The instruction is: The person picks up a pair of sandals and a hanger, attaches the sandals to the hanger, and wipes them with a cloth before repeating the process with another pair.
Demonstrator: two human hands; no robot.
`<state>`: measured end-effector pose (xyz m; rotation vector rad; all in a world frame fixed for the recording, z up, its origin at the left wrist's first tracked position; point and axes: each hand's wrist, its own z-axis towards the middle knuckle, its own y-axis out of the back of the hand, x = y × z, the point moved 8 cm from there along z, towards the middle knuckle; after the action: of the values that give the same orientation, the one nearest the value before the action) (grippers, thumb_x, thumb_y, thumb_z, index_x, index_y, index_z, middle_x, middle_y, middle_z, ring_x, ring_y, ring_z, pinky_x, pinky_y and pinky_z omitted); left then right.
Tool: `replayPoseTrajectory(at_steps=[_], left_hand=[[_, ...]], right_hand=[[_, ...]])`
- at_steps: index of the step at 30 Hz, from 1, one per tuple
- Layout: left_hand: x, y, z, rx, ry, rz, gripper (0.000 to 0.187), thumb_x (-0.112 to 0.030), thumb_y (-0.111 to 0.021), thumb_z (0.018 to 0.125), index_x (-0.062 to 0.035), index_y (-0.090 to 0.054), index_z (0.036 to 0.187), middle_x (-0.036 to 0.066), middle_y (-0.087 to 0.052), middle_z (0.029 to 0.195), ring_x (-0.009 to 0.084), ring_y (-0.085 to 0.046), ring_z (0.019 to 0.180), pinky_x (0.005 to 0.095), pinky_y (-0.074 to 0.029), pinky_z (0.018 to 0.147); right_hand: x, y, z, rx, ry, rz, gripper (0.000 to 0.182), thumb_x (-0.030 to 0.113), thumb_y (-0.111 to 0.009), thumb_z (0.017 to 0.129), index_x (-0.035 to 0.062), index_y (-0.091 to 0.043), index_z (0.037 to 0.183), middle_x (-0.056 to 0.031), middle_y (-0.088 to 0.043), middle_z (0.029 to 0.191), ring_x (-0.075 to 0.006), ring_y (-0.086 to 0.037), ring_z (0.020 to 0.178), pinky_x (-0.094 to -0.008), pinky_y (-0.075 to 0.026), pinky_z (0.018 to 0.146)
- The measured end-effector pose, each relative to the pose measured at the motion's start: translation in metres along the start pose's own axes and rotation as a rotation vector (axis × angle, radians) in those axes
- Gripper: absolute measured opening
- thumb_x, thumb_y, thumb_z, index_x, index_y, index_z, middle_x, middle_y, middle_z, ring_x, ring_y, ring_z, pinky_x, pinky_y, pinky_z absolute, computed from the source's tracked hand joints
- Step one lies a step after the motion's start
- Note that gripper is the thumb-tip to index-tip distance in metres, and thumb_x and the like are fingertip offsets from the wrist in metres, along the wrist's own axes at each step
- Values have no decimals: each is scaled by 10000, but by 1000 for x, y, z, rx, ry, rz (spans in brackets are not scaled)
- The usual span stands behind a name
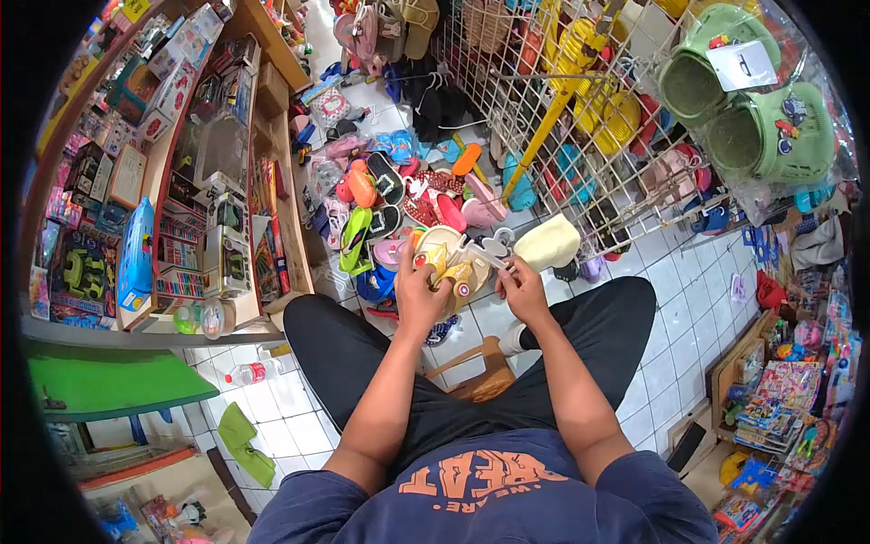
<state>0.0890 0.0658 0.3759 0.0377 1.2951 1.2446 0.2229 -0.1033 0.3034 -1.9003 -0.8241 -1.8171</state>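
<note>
My left hand is closed round a pair of beige clogs with yellow figures and a round red-and-blue badge on them. Close on the right, my right hand pinches the lower end of a grey-white plastic hanger, whose upper part reaches to the clogs. A pale yellow bundle lies just beyond my right hand. Past both hands, a pile of colourful shoes, with a lime green sandal and a pink clog, covers part of the tiled floor.
A white wire rack with hanging footwear and a yellow pole stand at the front right. Green clogs hang at the upper right. Toy shelves line the left. A bottle lies on the floor.
</note>
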Motion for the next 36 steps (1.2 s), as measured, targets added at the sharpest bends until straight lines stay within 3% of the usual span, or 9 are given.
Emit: replayPoseTrajectory(at_steps=[7, 9, 13, 16, 18, 29, 33, 35, 36], left_hand=[[-4, 4, 2, -43, -26, 52, 164, -32, -720, 639, 59, -626, 738, 286, -369, 1452, 428, -518, 1228, 435, -485, 923], [-7, 4, 2, -53, -43, 46, 179, -71, -727, 606, 41, -659, 729, 247, -389, 1454, 393, -495, 1240, 459, -430, 965], [-14, 3, 1, -24, -89, 77, 166, -36, -718, 617, 48, -662, 749, 258, -410, 1437, 404, -551, 1177, 448, -466, 926], [-21, 2, -2, -14, -134, 154, 188, -50, -731, 605, 30, -689, 769, 223, -442, 1425, 371, -541, 1195, 441, -441, 947], [-15, -1, -4, 33, -67, 146, 208, -81, -755, 592, -11, -710, 783, 166, -459, 1421, 329, -469, 1262, 446, -360, 1006], [-22, 1, -2, 18, -165, 109, 190, -75, -757, 562, -17, -724, 740, 158, -532, 1349, 322, -499, 1234, 440, -379, 989], [-33, -7, -7, 87, -226, 124, 199, -82, -750, 550, -15, -720, 736, 147, -558, 1322, 329, -516, 1217, 442, -389, 985], [-33, -11, -10, 78, -195, 127, 193, -79, -757, 555, -13, -716, 731, 132, -561, 1321, 327, -510, 1221, 434, -390, 983], [-29, -11, -10, 66, -144, 99, 194, -76, -762, 558, -13, -717, 736, 135, -559, 1323, 327, -506, 1223, 431, -388, 984]], right_hand=[[-2, -5, 4, 11, 17, -94, 153, 131, -561, 933, 5, -558, 1020, -72, -583, 679, -126, -549, 603, -301, -436, 558], [0, -6, 3, 7, 40, -138, 160, 142, -572, 926, 0, -567, 1000, -80, -577, 678, -130, -545, 605, -305, -434, 558], [6, -7, 1, 34, 49, -182, 160, 140, -588, 895, -15, -598, 934, -85, -562, 655, -134, -540, 597, -309, -421, 546], [7, -8, 0, 79, 13, -197, 153, 127, -588, 883, -23, -610, 902, -79, -556, 638, -125, -532, 588, -306, -411, 536], [7, -9, -1, 99, -11, -205, 151, 122, -587, 880, -27, -613, 889, -74, -553, 630, -121, -527, 581, -302, -405, 530], [5, -9, -1, 121, 33, -35, 144, 103, -603, 888, -40, -615, 873, -47, -538, 629, -73, -469, 572, -278, -367, 508], [7, -14, -4, 145, 23, -156, 138, 99, -602, 892, -38, -618, 881, -42, -542, 620, -72, -474, 565, -275, -366, 504], [17, -11, -5, 11, 108, -76, 116, 99, -608, 913, -1, -602, 855, 43, -506, 632, -25, -417, 551, -231, -299, 480], [16, -11, -5, 10, 109, -76, 116, 99, -608, 913, -1, -602, 855, 43, -506, 632, -25, -417, 551, -231, -299, 480]])
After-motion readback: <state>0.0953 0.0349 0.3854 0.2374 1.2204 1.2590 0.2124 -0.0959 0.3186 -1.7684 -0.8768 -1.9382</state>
